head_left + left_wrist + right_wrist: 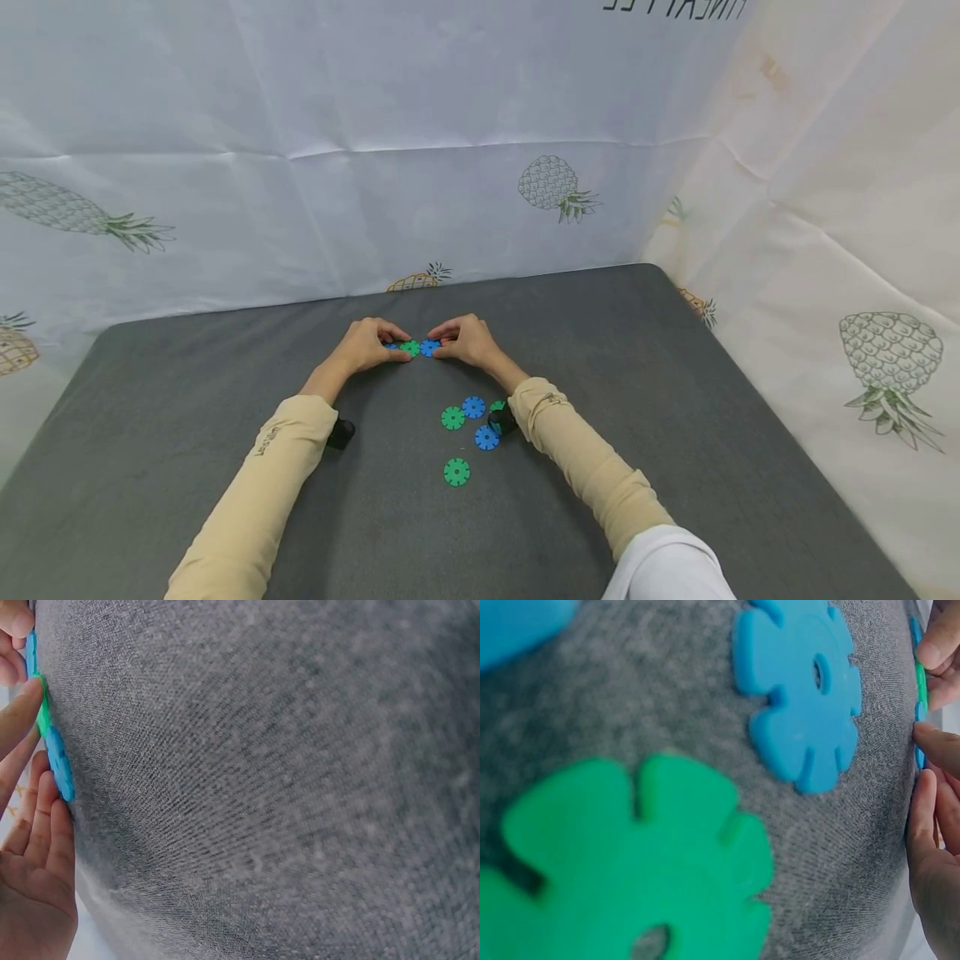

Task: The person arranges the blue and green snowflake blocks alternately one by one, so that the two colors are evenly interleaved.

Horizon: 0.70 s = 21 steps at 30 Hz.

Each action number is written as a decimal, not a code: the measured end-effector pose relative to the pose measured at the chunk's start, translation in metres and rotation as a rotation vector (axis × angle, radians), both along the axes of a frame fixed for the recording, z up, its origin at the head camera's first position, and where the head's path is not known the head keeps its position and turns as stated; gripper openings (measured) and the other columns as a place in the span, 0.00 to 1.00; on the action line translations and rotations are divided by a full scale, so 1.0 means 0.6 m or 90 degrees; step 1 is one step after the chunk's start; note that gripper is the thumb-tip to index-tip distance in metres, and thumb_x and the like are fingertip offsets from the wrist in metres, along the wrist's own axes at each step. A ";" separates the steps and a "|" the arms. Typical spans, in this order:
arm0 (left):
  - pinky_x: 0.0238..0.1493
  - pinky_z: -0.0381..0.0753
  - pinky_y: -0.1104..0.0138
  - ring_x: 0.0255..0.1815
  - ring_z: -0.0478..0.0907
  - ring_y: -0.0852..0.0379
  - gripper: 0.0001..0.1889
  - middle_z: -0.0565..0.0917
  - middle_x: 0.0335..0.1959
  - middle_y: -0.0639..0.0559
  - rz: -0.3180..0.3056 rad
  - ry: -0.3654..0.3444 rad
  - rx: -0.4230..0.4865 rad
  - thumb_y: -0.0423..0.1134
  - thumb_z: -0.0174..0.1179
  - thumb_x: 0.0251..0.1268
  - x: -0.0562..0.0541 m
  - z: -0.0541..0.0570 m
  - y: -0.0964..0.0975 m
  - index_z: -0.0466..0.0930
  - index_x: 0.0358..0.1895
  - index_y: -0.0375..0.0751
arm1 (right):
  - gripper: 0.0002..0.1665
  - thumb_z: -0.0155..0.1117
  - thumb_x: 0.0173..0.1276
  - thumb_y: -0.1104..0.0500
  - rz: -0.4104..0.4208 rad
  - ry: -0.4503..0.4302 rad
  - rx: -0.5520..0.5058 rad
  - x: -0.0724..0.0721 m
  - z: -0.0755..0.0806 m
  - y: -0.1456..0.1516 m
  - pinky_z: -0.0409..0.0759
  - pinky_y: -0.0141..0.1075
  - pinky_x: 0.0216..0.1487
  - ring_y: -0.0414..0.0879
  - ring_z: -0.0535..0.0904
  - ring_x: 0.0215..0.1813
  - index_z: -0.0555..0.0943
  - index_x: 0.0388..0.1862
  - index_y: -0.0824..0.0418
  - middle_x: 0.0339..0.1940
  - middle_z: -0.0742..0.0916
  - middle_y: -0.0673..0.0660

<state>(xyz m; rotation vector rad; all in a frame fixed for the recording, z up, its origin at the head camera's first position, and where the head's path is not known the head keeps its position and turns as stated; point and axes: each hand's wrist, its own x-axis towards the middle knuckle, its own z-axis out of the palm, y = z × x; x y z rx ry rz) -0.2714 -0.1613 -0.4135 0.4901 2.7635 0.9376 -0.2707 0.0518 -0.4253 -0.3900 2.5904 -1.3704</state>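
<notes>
At the far side of the table, a row of notched plastic discs lies between the two hands. The left hand [365, 344] pinches a green disc [410, 348] between thumb and fingers; a blue disc [60, 765] beside it is partly covered by that hand. Opposite, the right hand [470, 342] pinches another blue disc [428, 347] by its edge. This blue disc meets the green one edge to edge. Whether their slots interlock I cannot tell. In the right wrist view the row [921, 682] shows only edge-on, near the cloth.
Nearer the body lie loose green discs [457, 472] and blue discs [473, 407], several in all. The right wrist's black camera [502, 419] partly hides some of them. Dark grey cloth covers the table [187, 433]; a pineapple-print curtain [450, 208] hangs behind it.
</notes>
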 end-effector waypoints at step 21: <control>0.37 0.75 0.60 0.38 0.77 0.50 0.17 0.82 0.45 0.41 0.006 0.016 0.011 0.41 0.73 0.53 0.002 -0.003 -0.002 0.87 0.45 0.39 | 0.15 0.75 0.56 0.64 -0.006 -0.011 0.011 -0.002 -0.002 0.001 0.79 0.29 0.40 0.41 0.83 0.40 0.87 0.44 0.60 0.40 0.89 0.54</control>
